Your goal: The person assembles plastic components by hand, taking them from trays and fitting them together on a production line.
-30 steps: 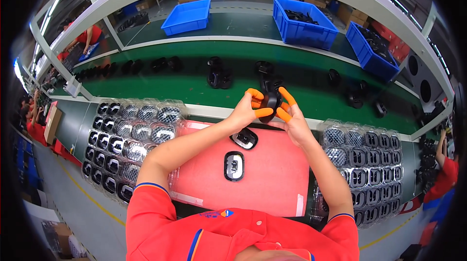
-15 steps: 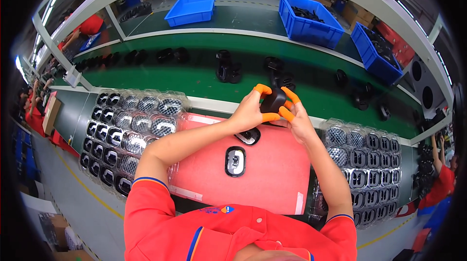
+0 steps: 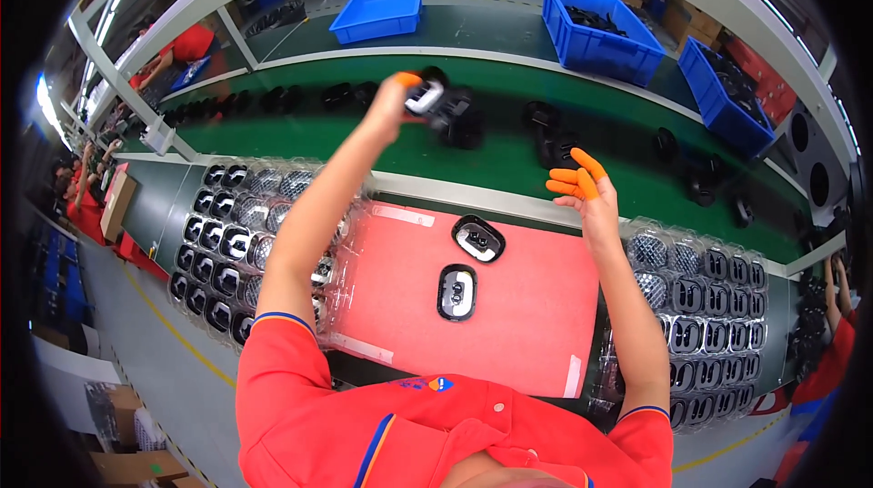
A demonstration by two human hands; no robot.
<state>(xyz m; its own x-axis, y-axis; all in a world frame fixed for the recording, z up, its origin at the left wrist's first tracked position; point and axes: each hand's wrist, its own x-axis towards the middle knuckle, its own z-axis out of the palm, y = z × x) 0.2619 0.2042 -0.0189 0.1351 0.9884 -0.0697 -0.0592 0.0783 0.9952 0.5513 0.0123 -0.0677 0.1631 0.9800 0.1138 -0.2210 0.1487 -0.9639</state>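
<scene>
My left hand [image 3: 391,108] reaches out over the green belt, with its fingers closed on a black plastic housing [image 3: 422,98] that shows a pale inner face. Motion blurs it, and it overlaps a pile of black housings [image 3: 461,117] on the belt. My right hand [image 3: 587,194], wearing orange finger cots, hangs at the belt's near edge with fingers apart and nothing in them. Just beyond it lie more black housings [image 3: 556,150]. Two oval black housings with white insides, one farther [image 3: 478,239] and one nearer [image 3: 456,292], rest on the pink mat [image 3: 518,333].
Stacked clear trays of black parts flank the mat, at left [image 3: 218,247] and right [image 3: 714,329]. The green belt [image 3: 364,147] runs across beyond it. Blue bins [image 3: 377,20] stand on the far shelf beneath a white frame. Other people work at both sides.
My hands have parted. The left has moved away to the far left over the belt, now with a pale-faced housing; the right has let go of the dark part both hands held.
</scene>
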